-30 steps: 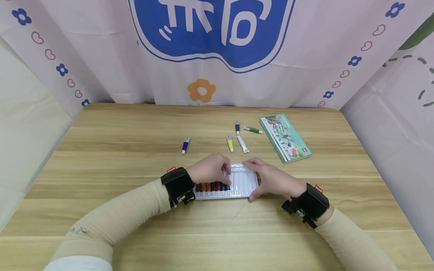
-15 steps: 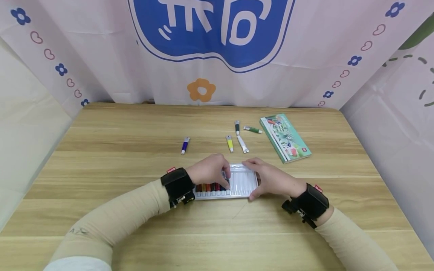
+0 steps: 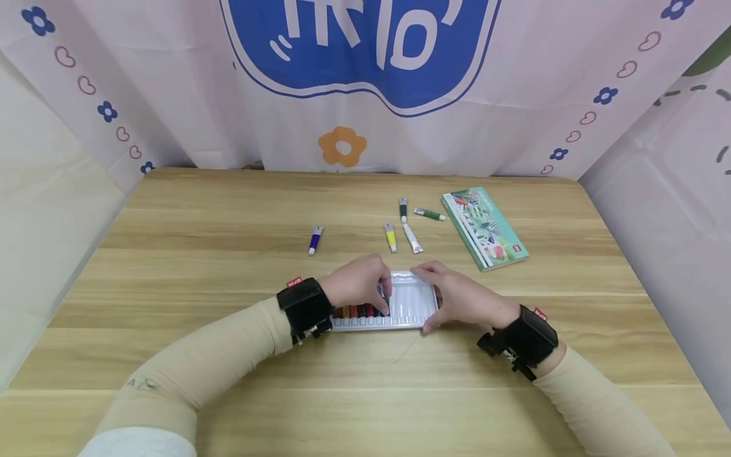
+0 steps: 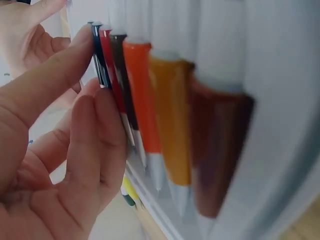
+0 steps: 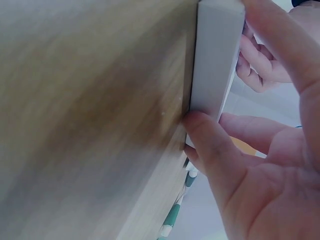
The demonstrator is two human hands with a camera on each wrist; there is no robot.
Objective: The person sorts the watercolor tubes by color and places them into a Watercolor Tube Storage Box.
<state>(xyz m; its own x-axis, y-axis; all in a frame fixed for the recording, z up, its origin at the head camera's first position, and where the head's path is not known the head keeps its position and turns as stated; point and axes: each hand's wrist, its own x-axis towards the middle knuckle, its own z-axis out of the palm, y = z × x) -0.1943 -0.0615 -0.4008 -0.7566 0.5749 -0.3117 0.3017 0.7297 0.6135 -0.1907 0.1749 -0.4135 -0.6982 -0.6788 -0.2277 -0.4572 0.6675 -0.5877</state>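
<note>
A white plastic paint tray [image 3: 412, 304] lies on the wooden table, its left part filled with a row of paint tubes [image 3: 353, 311]. My left hand [image 3: 358, 284] reaches over that row. In the left wrist view its thumb and fingers pinch a dark blue paint tube [image 4: 102, 57] at the row's inner end. Beside that tube sit red, black, orange [image 4: 137, 75], ochre [image 4: 172, 120] and brown [image 4: 220, 145] ones. My right hand [image 3: 465, 298] grips the tray's right end, thumb at the near edge and fingers at the far edge.
Beyond the tray lie loose paint tubes: a purple-blue one [image 3: 315, 241], a yellow one [image 3: 391, 238], a white one [image 3: 412, 238], a dark green one [image 3: 403, 210] and a green one [image 3: 429, 214]. A teal printed box [image 3: 485, 228] lies at the back right. A printed curtain [image 3: 194, 95] hangs behind.
The head view has shifted slightly. The left thumb has moved a little toward the near side over the tube row, while the right hand keeps its grip on the tray.
</note>
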